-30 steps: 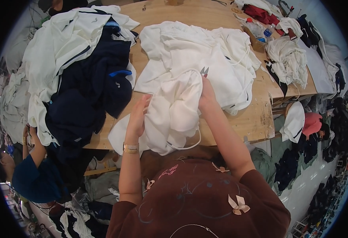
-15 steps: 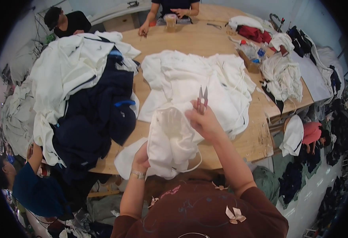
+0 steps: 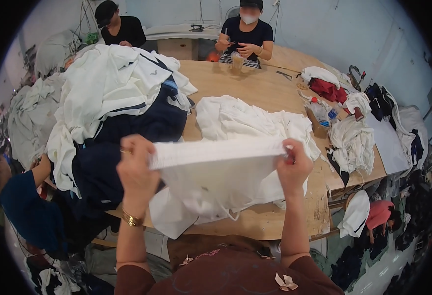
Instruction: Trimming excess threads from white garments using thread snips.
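Stretched taut between my hands is a white garment [image 3: 216, 169] with a gathered elastic waistband, held up above the table's near edge. Its left end is gripped in my closed left hand [image 3: 139, 164], with a gold bracelet at the wrist. My right hand [image 3: 295, 167] is closed on the other end; a small reddish bit shows between its fingers, perhaps the thread snips, mostly hidden. A white cord loops below the cloth, which is blurred by motion. Just beyond lies a spread of white garments [image 3: 245, 115] on the wooden table [image 3: 208, 78].
A high heap of white garments [image 3: 108, 81] and navy garments [image 3: 142, 123] stands at left. At right are a box of odds and ends [image 3: 319, 123] and crumpled white cloth [image 3: 351, 142]. Co-workers sit across the table [image 3: 248, 37] and at far left [image 3: 26, 211]; another bends at right [image 3: 379, 214].
My hands have moved apart and up, pulling the garment's waistband wide. The snips that stuck up from my right hand no longer show clearly. The view has tilted upward.
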The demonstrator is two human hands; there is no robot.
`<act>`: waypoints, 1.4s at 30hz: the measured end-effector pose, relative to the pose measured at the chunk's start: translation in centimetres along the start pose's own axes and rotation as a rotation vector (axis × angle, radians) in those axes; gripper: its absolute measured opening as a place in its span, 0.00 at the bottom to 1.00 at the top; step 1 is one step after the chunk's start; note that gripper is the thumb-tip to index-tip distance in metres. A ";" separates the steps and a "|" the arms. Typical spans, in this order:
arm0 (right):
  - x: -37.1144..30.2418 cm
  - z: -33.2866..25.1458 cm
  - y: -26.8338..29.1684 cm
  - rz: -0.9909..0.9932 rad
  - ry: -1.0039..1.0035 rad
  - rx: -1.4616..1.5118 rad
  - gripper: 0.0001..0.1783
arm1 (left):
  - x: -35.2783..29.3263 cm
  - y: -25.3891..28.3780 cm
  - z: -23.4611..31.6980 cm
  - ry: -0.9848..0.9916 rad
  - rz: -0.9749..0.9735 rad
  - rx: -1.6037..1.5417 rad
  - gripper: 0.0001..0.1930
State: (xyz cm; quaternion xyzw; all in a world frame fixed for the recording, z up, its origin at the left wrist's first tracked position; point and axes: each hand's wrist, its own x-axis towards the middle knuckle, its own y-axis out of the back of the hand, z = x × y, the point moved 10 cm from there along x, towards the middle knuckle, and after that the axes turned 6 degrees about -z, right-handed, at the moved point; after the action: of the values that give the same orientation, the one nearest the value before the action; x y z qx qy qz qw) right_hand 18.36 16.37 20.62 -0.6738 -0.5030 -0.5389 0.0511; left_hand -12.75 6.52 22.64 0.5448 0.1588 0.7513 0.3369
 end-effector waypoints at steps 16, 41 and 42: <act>6.2 1.8 8.2 -0.143 -0.183 0.845 0.20 | 8.1 10.8 -0.7 -0.010 -0.069 -0.573 0.16; -20.3 21.8 4.2 0.285 -1.021 0.689 0.09 | -26.5 -15.0 -17.6 0.759 -0.910 -0.152 0.17; -19.1 20.4 2.3 0.214 -0.995 0.710 0.08 | -26.8 -15.4 -17.1 0.772 -0.898 -0.210 0.16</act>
State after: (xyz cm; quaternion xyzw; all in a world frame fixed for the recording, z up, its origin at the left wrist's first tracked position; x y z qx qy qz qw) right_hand 35.52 15.82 -1.61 -0.8328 -0.5449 0.0480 0.0852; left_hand -18.64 1.61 -11.83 0.0759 0.4093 0.6907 0.5913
